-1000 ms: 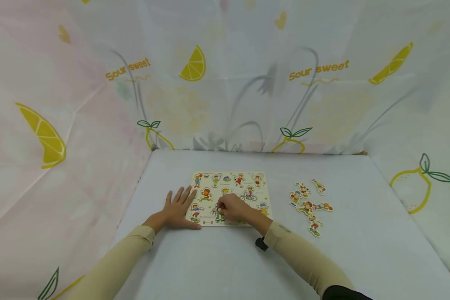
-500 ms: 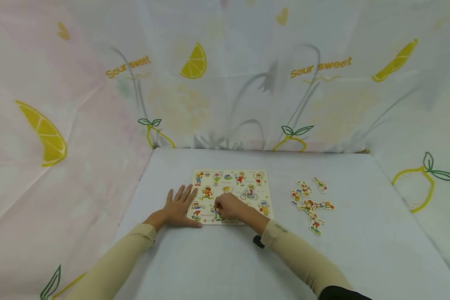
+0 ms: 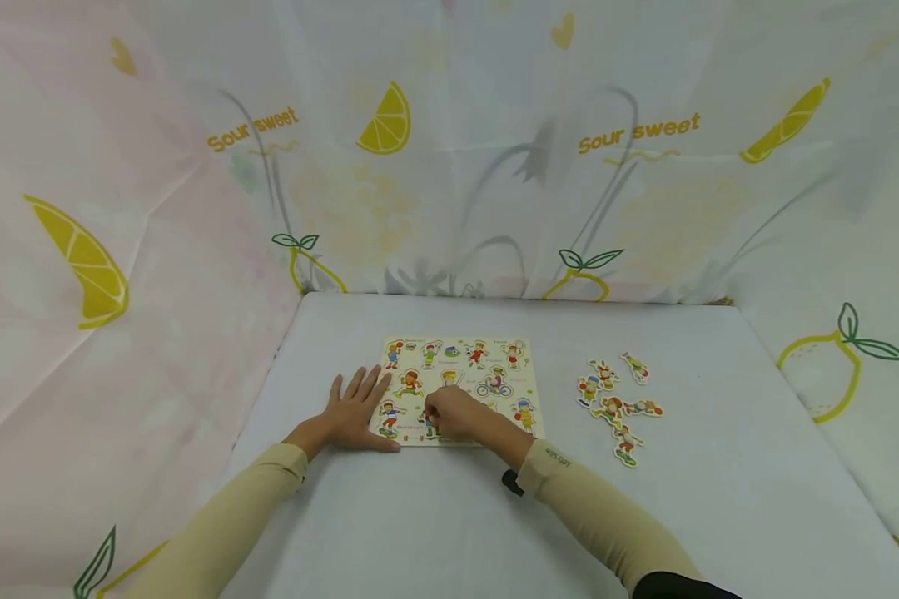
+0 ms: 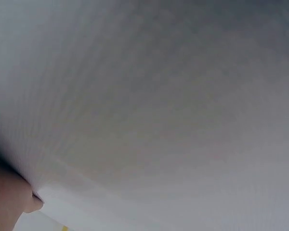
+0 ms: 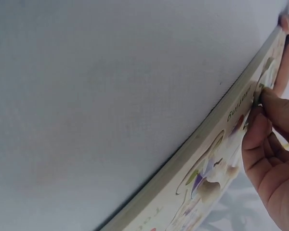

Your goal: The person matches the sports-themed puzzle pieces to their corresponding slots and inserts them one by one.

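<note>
A cream puzzle board (image 3: 487, 433) printed with cartoon children at sports lies on the white table. My left hand (image 3: 355, 413) rests at its left edge, fingers spread and straight, thumb along the near corner. My right hand (image 3: 455, 413) is over the board's lower middle. Its thumb and fingers pinch a small cartoon puzzle piece (image 3: 430, 428) at the board's surface, mostly covered by the fingers. In the right wrist view the right hand (image 5: 274, 163) shows curled fingers, with the thumb meeting the index finger. Whether the piece is seated cannot be told.
Several loose puzzle pieces (image 3: 612, 409) lie in a cluster on the table (image 3: 719, 499) to the right of the board, some touching or overlapping. Patterned cloth walls (image 3: 449, 208) stand along the back and sides of the table.
My right hand has shifted slightly left over the board, still pinching the piece. My left hand stays at the board's edge. The loose pieces lie as before.
</note>
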A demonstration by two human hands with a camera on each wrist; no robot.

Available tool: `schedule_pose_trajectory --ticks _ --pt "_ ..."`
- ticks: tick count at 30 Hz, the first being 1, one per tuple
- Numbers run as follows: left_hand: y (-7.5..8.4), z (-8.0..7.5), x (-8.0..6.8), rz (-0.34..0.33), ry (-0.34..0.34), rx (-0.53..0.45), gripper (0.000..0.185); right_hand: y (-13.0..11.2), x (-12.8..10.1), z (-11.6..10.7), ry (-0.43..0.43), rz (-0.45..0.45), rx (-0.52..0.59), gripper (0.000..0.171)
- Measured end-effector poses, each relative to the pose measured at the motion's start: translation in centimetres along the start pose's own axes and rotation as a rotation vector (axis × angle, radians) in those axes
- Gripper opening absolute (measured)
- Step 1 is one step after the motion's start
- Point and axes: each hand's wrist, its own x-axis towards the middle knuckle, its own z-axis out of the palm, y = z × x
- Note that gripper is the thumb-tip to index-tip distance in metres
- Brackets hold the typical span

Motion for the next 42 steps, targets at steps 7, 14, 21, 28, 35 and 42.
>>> schedule_pose_trajectory --ticks 7,14,21,28,35,42 --pt "-0.1 0.4 -0.2 -0.015 -0.018 0.010 0.132 -0.3 0.2 0.6 0.006 0.018 -0.006 0.009" --pt "0.1 0.4 -0.4 -0.002 -0.003 -0.019 0.131 -0.6 0.1 0.3 0.006 0.004 -0.051 0.010" --pt "0.1 0.3 -0.3 0.005 0.013 -0.010 0.130 -0.5 -0.1 -0.1 0.007 -0.037 -0.046 0.012" --pt "-0.1 1.0 -0.2 0.001 0.015 -0.010 0.132 -0.5 0.2 -0.5 -0.028 -0.096 -0.107 0.013" --pt "0.2 0.0 -0.2 0.002 0.010 0.011 0.131 -0.5 0.2 -1.2 -0.040 -0.054 -0.080 0.013" --pt "0.1 -0.1 -0.1 -0.001 0.003 0.027 0.132 0.0 0.0 -0.3 0.018 -0.019 0.003 0.010"
